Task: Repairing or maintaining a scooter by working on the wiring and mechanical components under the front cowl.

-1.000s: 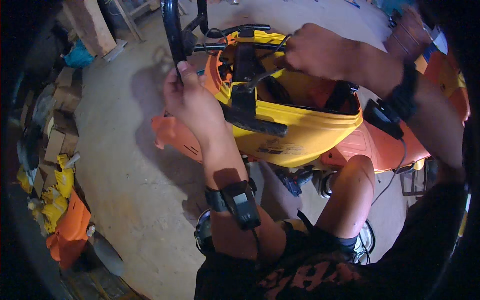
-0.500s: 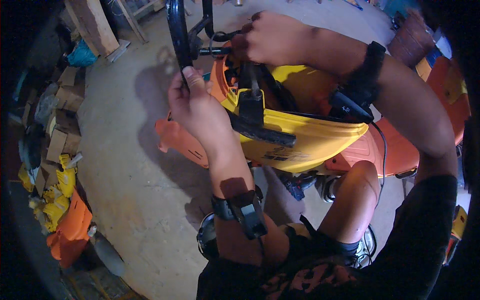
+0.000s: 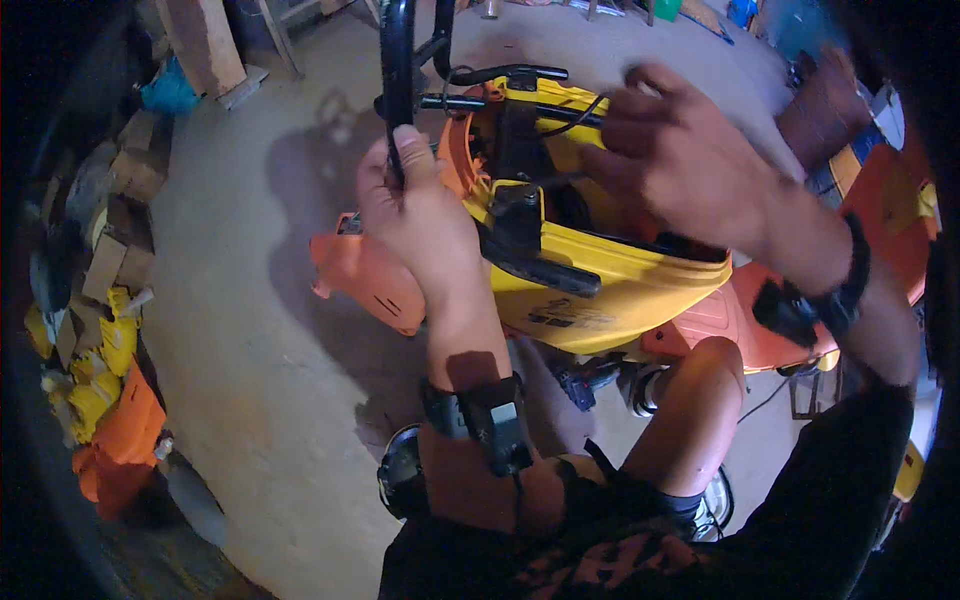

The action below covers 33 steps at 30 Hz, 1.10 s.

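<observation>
My left hand [image 3: 425, 205] is closed around a black metal tube [image 3: 397, 70] that rises at the upper middle, the thumb lying along it. Over the open yellow plastic shell [image 3: 610, 290] is my right hand [image 3: 675, 155], slightly blurred, its fingers curled. A thin black cable [image 3: 575, 122] runs up to those fingers; whether they hold it is hidden. Inside the shell are dark parts, and a black bracket [image 3: 520, 215] with a bar sits on its near left edge. An orange plastic panel [image 3: 370, 280] hangs at the shell's left, below my left wrist.
Orange bodywork [image 3: 720, 315] extends to the right behind the shell. Cardboard boxes [image 3: 125, 240], yellow plastic parts [image 3: 95, 390] and orange parts [image 3: 125, 440] line the left side. A wooden board [image 3: 200, 45] leans at the far left. A brown drum [image 3: 825, 110] stands at the far right.
My right hand has moved right and toward me, away from the black tubes, uncovering the shell's far edge and a thin cable. My left hand stays on the tube.
</observation>
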Each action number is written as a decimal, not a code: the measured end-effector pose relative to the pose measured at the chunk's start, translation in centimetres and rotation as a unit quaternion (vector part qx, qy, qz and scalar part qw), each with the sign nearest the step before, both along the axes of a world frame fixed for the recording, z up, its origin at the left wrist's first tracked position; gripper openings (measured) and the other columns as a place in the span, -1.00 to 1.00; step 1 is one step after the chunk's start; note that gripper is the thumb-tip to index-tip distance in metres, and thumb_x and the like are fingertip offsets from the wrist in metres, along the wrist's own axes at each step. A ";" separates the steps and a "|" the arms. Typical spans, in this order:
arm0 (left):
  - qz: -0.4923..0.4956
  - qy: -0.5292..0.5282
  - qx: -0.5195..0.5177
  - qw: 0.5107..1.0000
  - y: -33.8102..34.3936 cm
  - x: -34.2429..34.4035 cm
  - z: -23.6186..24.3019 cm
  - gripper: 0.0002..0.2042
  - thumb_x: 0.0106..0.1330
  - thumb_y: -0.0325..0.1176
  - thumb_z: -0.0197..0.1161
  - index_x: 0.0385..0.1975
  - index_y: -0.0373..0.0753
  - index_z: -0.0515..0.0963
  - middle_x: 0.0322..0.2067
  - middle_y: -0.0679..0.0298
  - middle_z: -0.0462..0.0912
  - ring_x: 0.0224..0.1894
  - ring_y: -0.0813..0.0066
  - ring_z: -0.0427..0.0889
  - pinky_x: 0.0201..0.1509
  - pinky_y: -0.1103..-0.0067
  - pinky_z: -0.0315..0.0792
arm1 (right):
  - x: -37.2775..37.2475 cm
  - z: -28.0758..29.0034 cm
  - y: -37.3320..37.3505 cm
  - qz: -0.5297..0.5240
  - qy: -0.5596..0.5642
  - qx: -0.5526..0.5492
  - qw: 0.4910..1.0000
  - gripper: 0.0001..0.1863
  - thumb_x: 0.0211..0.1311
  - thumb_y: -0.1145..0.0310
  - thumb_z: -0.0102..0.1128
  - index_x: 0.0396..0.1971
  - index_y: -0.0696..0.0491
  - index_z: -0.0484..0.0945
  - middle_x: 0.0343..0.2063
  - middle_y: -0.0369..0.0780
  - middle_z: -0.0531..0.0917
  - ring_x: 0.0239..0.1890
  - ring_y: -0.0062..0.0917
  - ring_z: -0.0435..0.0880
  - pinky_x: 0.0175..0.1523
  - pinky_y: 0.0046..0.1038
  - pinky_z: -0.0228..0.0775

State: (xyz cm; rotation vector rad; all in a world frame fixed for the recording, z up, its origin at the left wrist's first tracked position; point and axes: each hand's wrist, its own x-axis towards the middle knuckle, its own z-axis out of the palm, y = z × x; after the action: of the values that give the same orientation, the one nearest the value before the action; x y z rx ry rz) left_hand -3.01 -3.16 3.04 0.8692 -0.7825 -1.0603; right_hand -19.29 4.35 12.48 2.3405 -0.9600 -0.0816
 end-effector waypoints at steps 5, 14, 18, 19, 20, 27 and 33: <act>-0.004 0.048 -0.007 0.999 -1.1 -0.1 -1.5 -0.79 0.33 -0.33 0.18 -0.24 -0.37 0.46 -0.44 0.36 0.50 -0.44 0.68 0.42 -0.34 0.69 0.31 | 1.0 0.0 4.6 -0.190 -0.117 0.126 0.967 -0.65 -0.04 0.40 0.19 -0.17 0.10 0.50 -0.50 -0.13 0.59 -0.43 -0.21 0.60 -0.39 -0.28 0.43; -0.008 0.014 0.008 1.000 -0.7 -0.4 -0.7 -0.77 0.33 -0.29 0.16 -0.21 -0.36 0.46 -0.42 0.33 0.51 -0.41 0.64 0.44 -0.30 0.69 0.32 | 1.8 -0.3 4.3 -0.220 -0.016 0.162 0.962 -0.61 -0.05 0.44 0.13 -0.13 0.17 0.51 -0.56 -0.10 0.62 -0.55 -0.28 0.63 -0.45 -0.32 0.47; -0.011 0.026 -0.013 1.000 -1.2 -0.1 -1.2 -0.77 0.34 -0.28 0.15 -0.20 -0.35 0.46 -0.40 0.32 0.52 -0.37 0.63 0.46 -0.28 0.67 0.33 | 3.0 -0.4 3.9 -0.186 0.012 0.122 0.975 -0.72 -0.06 0.45 0.11 -0.29 0.23 0.52 -0.67 -0.12 0.58 -0.61 -0.31 0.62 -0.49 -0.35 0.47; -0.018 0.034 -0.014 0.999 -1.1 -0.3 -1.2 -0.76 0.34 -0.28 0.15 -0.20 -0.35 0.46 -0.39 0.32 0.52 -0.36 0.62 0.46 -0.27 0.67 0.33 | 3.1 -0.3 4.0 -0.194 0.006 0.121 0.973 -0.75 -0.06 0.45 0.11 -0.33 0.23 0.52 -0.67 -0.12 0.58 -0.61 -0.31 0.63 -0.49 -0.35 0.48; -0.023 0.044 -0.014 0.999 -1.0 -0.6 -1.2 -0.76 0.35 -0.28 0.15 -0.20 -0.35 0.46 -0.37 0.31 0.52 -0.35 0.62 0.46 -0.27 0.66 0.34 | 3.3 -0.3 4.2 -0.202 0.001 0.120 0.972 -0.78 -0.06 0.45 0.11 -0.38 0.23 0.52 -0.67 -0.12 0.58 -0.61 -0.31 0.63 -0.48 -0.36 0.48; -0.028 0.070 -0.016 0.997 -1.4 -0.1 -1.5 -0.75 0.35 -0.28 0.15 -0.19 -0.37 0.45 -0.32 0.26 0.54 -0.32 0.61 0.47 -0.24 0.65 0.34 | 5.4 0.5 3.6 -0.190 -0.035 0.177 0.965 -0.90 -0.08 0.46 0.13 -0.57 0.18 0.56 -0.63 -0.13 0.59 -0.56 -0.31 0.64 -0.42 -0.38 0.50; -0.040 0.047 -0.028 0.998 -1.6 0.2 -1.5 -0.70 0.36 -0.24 0.12 -0.13 -0.39 0.45 -0.30 0.26 0.53 -0.41 0.61 0.41 -0.34 0.67 0.34 | 6.0 1.7 3.3 -0.196 0.002 0.202 0.959 -0.90 -0.08 0.48 0.12 -0.55 0.19 0.57 -0.61 -0.14 0.59 -0.50 -0.33 0.65 -0.38 -0.42 0.50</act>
State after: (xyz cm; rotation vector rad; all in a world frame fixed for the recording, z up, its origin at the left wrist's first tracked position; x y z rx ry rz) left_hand -2.84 -4.79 1.51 0.7411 -0.7698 -1.1366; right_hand -13.31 7.65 14.19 2.4639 -1.5132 -0.4821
